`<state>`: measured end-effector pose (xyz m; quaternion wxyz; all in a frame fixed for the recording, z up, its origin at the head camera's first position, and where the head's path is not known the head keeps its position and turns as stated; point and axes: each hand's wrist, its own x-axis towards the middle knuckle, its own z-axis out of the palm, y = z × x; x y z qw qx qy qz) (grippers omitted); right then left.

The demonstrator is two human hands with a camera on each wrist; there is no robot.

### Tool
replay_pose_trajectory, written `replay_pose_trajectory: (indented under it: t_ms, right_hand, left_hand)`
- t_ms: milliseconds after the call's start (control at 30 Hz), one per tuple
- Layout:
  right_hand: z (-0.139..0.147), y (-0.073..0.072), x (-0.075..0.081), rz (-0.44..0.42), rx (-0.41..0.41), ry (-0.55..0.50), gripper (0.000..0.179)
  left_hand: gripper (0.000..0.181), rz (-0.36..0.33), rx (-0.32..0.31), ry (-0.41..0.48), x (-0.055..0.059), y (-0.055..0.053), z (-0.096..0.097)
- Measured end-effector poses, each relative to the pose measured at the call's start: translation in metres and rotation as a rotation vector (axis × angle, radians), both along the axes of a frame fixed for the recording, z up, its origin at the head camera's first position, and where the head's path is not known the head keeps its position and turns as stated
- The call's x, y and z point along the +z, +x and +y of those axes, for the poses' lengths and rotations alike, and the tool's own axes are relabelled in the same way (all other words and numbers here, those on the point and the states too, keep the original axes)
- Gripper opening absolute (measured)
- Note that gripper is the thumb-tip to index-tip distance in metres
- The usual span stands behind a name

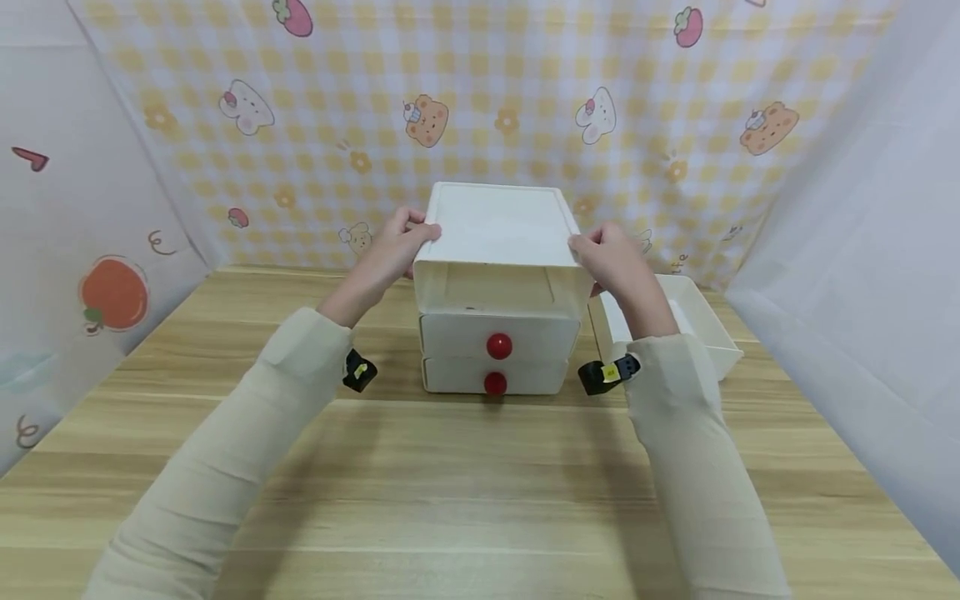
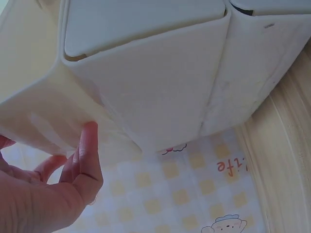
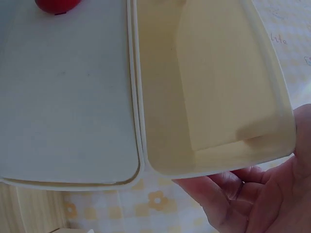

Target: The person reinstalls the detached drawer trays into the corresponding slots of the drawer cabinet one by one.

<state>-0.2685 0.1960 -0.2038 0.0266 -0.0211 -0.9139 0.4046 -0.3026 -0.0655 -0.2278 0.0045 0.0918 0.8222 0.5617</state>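
Observation:
A white drawer casing with a hollow front sits atop two stacked white drawer units, each with a round red knob. My left hand grips the casing's left side, thumb over the top edge and fingers against the side wall. On the opposite side my right hand holds it the same way, thumb at the top right edge. Seen from the right wrist, the casing's inside holds no drawer, and its rim lies against the unit below. The far side of the stack is hidden.
A white pulled-out drawer rests on the wooden table right of the stack, partly behind my right forearm. A yellow checked cloth hangs behind, with pale cloth walls at both sides.

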Motion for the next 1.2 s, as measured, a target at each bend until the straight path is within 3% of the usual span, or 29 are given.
replay_pose_trajectory:
  t_ms: [400, 700, 1200]
  right_hand:
    - [-0.004, -0.013, -0.004, 0.024, 0.001, 0.005, 0.036]
    - [-0.007, -0.019, -0.006, 0.066, -0.017, 0.009, 0.038]
    - [-0.003, -0.021, -0.016, 0.074, -0.03, -0.141, 0.039]
  left_hand:
    - [0.028, 0.037, 0.03, 0.042, -0.005, 0.006, -0.004]
    - [0.035, 0.103, 0.044, -0.021, -0.005, 0.012, -0.006]
    - [0.037, 0.133, 0.054, -0.069, -0.006, 0.015, -0.009]
